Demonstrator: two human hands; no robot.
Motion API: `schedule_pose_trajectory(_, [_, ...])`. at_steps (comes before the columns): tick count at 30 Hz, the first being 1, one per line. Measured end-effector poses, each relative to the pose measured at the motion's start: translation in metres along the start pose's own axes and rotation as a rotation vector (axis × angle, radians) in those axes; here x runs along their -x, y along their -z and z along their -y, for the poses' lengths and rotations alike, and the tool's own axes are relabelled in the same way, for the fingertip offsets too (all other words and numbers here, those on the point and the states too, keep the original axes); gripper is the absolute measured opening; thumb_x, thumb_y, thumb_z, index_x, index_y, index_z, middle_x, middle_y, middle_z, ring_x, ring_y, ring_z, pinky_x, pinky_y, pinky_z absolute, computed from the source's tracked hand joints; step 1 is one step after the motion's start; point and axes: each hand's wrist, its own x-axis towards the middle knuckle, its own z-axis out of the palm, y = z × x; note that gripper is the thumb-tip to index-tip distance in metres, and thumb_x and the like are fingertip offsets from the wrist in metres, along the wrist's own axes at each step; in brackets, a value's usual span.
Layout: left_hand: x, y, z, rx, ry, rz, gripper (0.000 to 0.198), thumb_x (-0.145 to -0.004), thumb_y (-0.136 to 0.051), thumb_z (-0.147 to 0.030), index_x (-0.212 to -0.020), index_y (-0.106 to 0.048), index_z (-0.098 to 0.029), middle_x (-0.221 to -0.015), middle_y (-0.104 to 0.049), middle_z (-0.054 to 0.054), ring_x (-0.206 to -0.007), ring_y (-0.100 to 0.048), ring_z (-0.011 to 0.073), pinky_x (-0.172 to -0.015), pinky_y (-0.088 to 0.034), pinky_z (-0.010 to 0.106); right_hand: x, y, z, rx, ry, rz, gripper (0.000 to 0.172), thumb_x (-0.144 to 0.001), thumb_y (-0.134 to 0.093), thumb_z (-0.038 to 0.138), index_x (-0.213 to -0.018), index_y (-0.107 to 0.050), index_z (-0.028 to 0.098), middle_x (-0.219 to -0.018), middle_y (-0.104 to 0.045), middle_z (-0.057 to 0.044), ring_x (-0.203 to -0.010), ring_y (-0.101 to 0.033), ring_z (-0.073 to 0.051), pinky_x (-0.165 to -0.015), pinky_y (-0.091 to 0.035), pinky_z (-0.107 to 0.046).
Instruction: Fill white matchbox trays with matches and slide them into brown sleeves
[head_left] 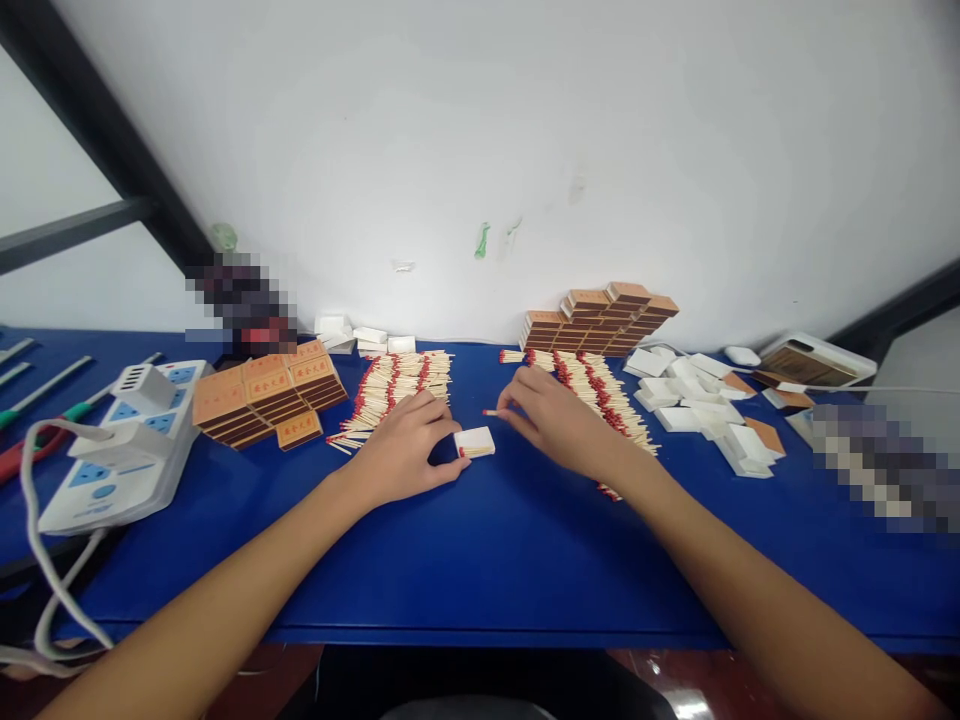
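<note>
Near the middle of the blue table, my left hand [409, 447] holds a small white matchbox tray [475, 439] at its left end, thumb and fingers around it. A few red-tipped matches lie in the tray along its front side. To the right, my right hand [551, 415] pinches a match [491, 413] whose red head points left toward the tray. Loose matches [401, 385] are spread in rows beyond my left hand. More matches [600, 390] lie in rows behind and beneath my right hand.
Stacked matchboxes [247, 395] stand at the left, and another stack [600, 320] is against the wall. White trays [686, 390] are piled at the right, with a few more [367, 335] at the back. A power strip [161, 440] with cables lies at the far left of the table [450, 570].
</note>
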Motion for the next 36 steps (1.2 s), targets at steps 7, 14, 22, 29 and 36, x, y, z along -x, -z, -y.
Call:
schedule_pose_trajectory(7, [0.0,0.0,0.0,-0.003,0.007,0.004,0.024,-0.094,-0.076,-0.039,-0.106,-0.077,-0.019,-0.105,-0.071,0.008,-0.108,-0.063,0.0282,-0.096,-0.054,0.046,-0.005,-0.016,0.045,0.244,0.116,0.137,0.025,-0.109,-0.049,0.018,-0.093,-0.067,0.016,-0.096,-0.063,-0.012,-0.087,-0.051,-0.026,-0.081,-0.044,-0.041])
schedule_pose_trajectory(14, [0.0,0.001,-0.001,0.001,0.01,0.005,0.024,-0.096,-0.074,-0.041,-0.109,-0.077,-0.02,-0.105,-0.072,0.008,-0.107,-0.064,0.028,-0.095,-0.054,0.046,-0.003,-0.004,-0.019,0.083,-0.021,-0.056,0.018,-0.107,-0.053,0.022,-0.102,-0.07,0.02,-0.102,-0.064,-0.012,-0.1,-0.057,-0.028,-0.09,-0.048,-0.041])
schedule_pose_trajectory(22, [0.0,0.001,-0.001,0.023,0.012,0.02,0.025,-0.096,-0.074,-0.041,-0.11,-0.078,-0.02,-0.103,-0.071,0.008,-0.105,-0.064,0.0275,-0.095,-0.054,0.046,0.011,-0.004,-0.122,0.101,-0.212,-0.033,0.013,-0.101,-0.06,0.028,-0.096,-0.071,0.022,-0.096,-0.064,-0.012,-0.097,-0.057,-0.031,-0.088,-0.049,-0.045])
schedule_pose_trajectory(29, [0.0,0.001,-0.001,0.029,0.018,0.018,0.025,-0.095,-0.074,-0.04,-0.11,-0.078,-0.02,-0.103,-0.071,0.008,-0.106,-0.064,0.0281,-0.096,-0.054,0.046,0.009,-0.012,-0.12,0.128,-0.209,-0.009,0.017,-0.101,-0.057,0.028,-0.091,-0.069,0.021,-0.097,-0.064,-0.014,-0.097,-0.058,-0.031,-0.085,-0.047,-0.044])
schedule_pose_trajectory(36, [0.0,0.001,0.0,0.014,0.013,0.018,0.027,-0.097,-0.073,-0.042,-0.11,-0.077,-0.019,-0.104,-0.071,0.008,-0.105,-0.063,0.0273,-0.095,-0.053,0.045,0.009,-0.012,-0.122,0.118,-0.199,-0.012,0.016,-0.102,-0.056,0.028,-0.095,-0.069,0.02,-0.097,-0.063,-0.014,-0.097,-0.056,-0.03,-0.088,-0.047,-0.044])
